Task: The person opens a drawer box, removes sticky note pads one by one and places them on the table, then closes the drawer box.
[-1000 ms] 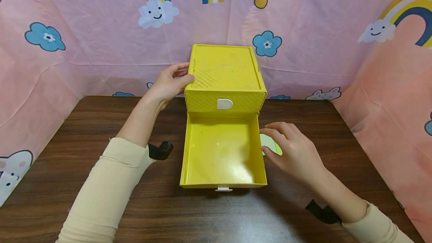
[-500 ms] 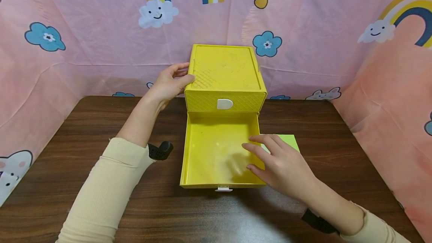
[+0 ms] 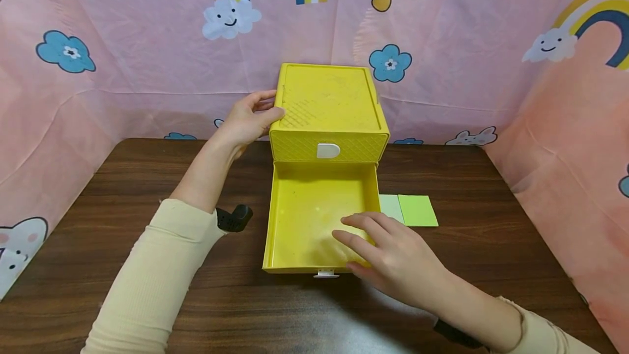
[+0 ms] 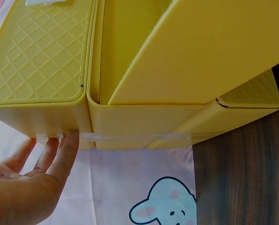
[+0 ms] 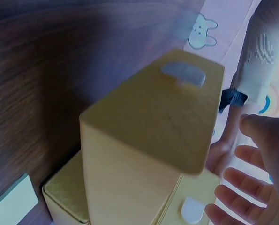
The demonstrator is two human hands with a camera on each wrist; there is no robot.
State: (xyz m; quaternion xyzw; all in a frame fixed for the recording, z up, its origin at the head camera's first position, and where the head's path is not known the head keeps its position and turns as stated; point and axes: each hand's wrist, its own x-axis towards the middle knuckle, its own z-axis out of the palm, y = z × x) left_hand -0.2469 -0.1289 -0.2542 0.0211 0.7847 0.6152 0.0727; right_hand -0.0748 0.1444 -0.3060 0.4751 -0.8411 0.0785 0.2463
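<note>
A yellow plastic drawer unit (image 3: 329, 100) stands at the back middle of the table. Its middle drawer (image 3: 304, 217) is pulled out toward me, its inside bare. My left hand (image 3: 248, 122) grips the unit's upper left edge, thumb on top and fingertips pressed to the side; the left wrist view shows these fingers (image 4: 66, 157) against the wall. Over the drawer's front right corner hovers my right hand (image 3: 393, 255), fingers spread and loosely bent, holding nothing. In the right wrist view the drawer front (image 5: 153, 117) with its white handle (image 5: 184, 73) is near that hand.
Right of the drawer lie a pale green note pad (image 3: 391, 206), partly hidden, and a bright green note pad (image 3: 418, 211). The dark wooden table (image 3: 236, 299) meets a pink patterned cloth (image 3: 442, 86) at the back and sides.
My right hand has moved left and toward me, from above the note pads to the drawer's front right corner, uncovering the pads. The left hand keeps its grip on the unit.
</note>
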